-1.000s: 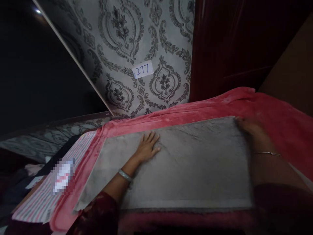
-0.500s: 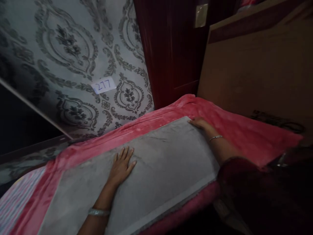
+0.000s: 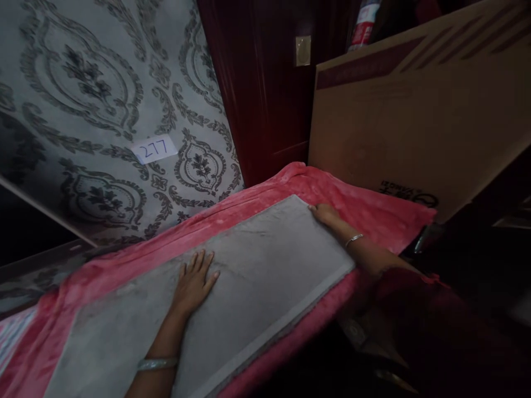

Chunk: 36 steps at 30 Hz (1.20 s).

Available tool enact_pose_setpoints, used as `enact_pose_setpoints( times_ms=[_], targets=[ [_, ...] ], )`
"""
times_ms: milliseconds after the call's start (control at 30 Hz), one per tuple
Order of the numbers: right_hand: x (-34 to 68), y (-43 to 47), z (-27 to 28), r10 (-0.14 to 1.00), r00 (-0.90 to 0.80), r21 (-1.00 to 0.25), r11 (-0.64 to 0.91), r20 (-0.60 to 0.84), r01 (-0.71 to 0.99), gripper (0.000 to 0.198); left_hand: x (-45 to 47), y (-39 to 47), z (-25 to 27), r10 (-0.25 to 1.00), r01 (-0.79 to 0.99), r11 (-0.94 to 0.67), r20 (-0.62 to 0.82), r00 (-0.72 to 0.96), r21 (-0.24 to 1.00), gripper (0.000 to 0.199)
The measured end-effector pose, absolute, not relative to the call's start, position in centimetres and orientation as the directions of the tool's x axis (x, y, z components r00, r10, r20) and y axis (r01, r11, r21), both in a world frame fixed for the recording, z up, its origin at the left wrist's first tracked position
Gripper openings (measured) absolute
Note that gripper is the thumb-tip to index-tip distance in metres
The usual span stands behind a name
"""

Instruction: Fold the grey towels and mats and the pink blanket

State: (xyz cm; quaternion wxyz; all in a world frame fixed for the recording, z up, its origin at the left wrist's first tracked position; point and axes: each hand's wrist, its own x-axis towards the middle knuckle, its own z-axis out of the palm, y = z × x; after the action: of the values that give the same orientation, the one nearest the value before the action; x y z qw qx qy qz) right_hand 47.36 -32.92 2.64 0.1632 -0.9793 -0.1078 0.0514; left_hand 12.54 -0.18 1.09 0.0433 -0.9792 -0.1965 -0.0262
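Left arm comes up from the bottom of the view at a slant, with a pale greenish-grey bangle (image 3: 156, 364) round the wrist. The left hand (image 3: 193, 284) is palm down on a flat, rectangular grey cloth with a soft-looking surface (image 3: 265, 282), fingers pretty straight and a bit fanned, thumb angled out to the side. So that one's just resting flat, not gripping anything.

Right arm reaches in from the lower right, in a dark maroon sleeve (image 3: 406, 298), with a thin silver-coloured bracelet (image 3: 354, 240) on the wrist. The right hand (image 3: 326, 214) is at the grey cloth's far right corner, fingers bent and the tips right at the edge. It's kinda dim and small over there, so I honestly can't tell if the fingers are pinching the corner or only touching it.

As for the cloth, it's lying spread out on top of a plush pinkish-red blanket (image 3: 352, 202), which pokes out along the far side, past the right end and under the near edge. Behind the blanket's right end there's a big brown cardboard box (image 3: 373, 127).
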Motion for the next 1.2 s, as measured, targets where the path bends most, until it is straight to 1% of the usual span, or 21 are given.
enact_pose_setpoints(
  times_ms=[167, 300, 467, 667, 933, 1200],
  targets=[
    [45.1, -34.8, 1.7, 0.215, 0.976, -0.265, -0.944, -0.037, 0.198, 0.051, 12.7, -0.5, 1.4, 0.381, 0.385, -0.917, 0.056, 0.923, -0.1, 0.064],
    [44.8, -35.3, 1.9, 0.208, 0.977, -0.246, -0.95, -0.048, 0.19, 0.049, 12.8, -0.8, 1.6, 0.383, 0.387, -0.915, 0.057, 0.922, -0.113, 0.064],
    [43.7, -37.7, 2.0, 0.169, 0.982, -0.205, -0.967, -0.084, 0.149, 0.057, 12.9, -0.8, 1.5, 0.374, 0.377, -0.917, 0.047, 0.926, -0.131, 0.064],
    [41.0, -40.8, 1.2, 0.171, 0.985, -0.151, -0.975, -0.03, 0.165, 0.057, 13.0, -0.8, 1.5, 0.374, 0.38, -0.917, 0.071, 0.925, -0.118, 0.063],
    [40.5, -41.6, 0.5, 0.169, 0.986, -0.148, -0.975, 0.008, 0.168, 0.053, 12.9, -0.7, 1.5, 0.377, 0.382, -0.917, 0.064, 0.924, -0.118, 0.064],
    [39.9, -41.5, 0.5, 0.147, 0.989, -0.153, -0.977, 0.027, 0.149, 0.052, 12.8, -0.7, 1.3, 0.362, 0.369, -0.926, 0.089, 0.928, -0.086, 0.064]
  ],
)
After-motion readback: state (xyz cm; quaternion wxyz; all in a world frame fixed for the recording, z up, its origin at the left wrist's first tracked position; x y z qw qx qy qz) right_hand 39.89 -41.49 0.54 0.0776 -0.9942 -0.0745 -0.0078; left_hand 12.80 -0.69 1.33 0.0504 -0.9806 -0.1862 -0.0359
